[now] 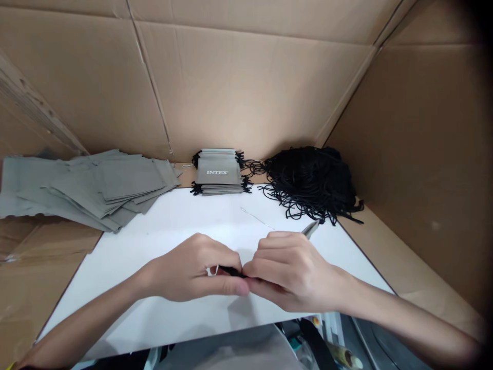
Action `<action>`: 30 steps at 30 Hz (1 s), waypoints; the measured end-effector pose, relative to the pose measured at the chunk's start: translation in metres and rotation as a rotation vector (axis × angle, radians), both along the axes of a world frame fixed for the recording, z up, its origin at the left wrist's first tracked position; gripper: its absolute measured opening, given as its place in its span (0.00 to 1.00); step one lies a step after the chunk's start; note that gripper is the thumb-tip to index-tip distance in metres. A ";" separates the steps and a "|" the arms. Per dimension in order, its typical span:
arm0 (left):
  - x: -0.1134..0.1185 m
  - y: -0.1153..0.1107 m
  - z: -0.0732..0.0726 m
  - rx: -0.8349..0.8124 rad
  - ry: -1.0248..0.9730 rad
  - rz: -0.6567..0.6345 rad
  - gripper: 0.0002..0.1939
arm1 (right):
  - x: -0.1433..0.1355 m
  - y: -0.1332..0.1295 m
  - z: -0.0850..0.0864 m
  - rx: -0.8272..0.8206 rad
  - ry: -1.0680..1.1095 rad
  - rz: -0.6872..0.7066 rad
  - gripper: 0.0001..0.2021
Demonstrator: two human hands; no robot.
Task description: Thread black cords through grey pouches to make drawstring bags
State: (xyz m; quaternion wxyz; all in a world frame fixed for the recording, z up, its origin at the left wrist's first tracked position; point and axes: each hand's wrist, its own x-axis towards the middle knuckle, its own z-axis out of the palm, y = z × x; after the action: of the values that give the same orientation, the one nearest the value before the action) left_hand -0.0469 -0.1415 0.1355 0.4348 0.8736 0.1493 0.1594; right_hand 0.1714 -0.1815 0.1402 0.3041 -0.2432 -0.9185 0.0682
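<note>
My left hand is closed in a pinch on a short piece of black cord, above the white board. A thin pale strip shows within the curl of its fingers. Meeting it fingertip to fingertip, my right hand is closed at the other end of the cord; its fingers hide most of what they grip. A grey pointed piece shows just behind the right hand, and I cannot tell whether it is held. A thin looped wire lies on the board beyond the hands.
Flat grey pouches are heaped at the left. A stack of grey pouches marked INTEX, with black cord ends, sits at the back centre. A black cord pile lies at the back right. Cardboard walls enclose the board.
</note>
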 end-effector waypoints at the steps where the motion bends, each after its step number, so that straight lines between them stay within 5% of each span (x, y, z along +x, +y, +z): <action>1: 0.001 -0.001 -0.001 -0.033 -0.020 -0.045 0.16 | 0.000 0.000 0.001 -0.132 0.027 0.052 0.13; 6: 0.004 -0.012 -0.014 -0.386 -0.199 -0.177 0.19 | -0.007 0.002 -0.012 -1.043 0.274 0.372 0.11; 10: 0.006 -0.020 -0.021 -0.557 -0.373 -0.170 0.21 | -0.024 0.005 -0.025 -1.387 0.556 0.448 0.15; 19: 0.020 -0.010 0.004 -0.530 -0.679 -0.103 0.22 | -0.059 0.030 -0.024 -1.273 0.884 0.617 0.21; 24: 0.028 -0.001 0.001 -0.464 -0.644 -0.060 0.25 | -0.065 0.040 -0.036 -1.164 1.003 0.667 0.23; 30: 0.017 0.026 0.009 -0.396 -0.425 0.011 0.34 | -0.042 0.047 -0.019 -1.223 0.904 0.419 0.21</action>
State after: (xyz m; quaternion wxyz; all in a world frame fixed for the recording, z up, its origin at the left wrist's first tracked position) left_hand -0.0304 -0.1155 0.1448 0.6173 0.7181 0.0879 0.3091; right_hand 0.1294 -0.1343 0.1217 0.4412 -0.1381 -0.5321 0.7094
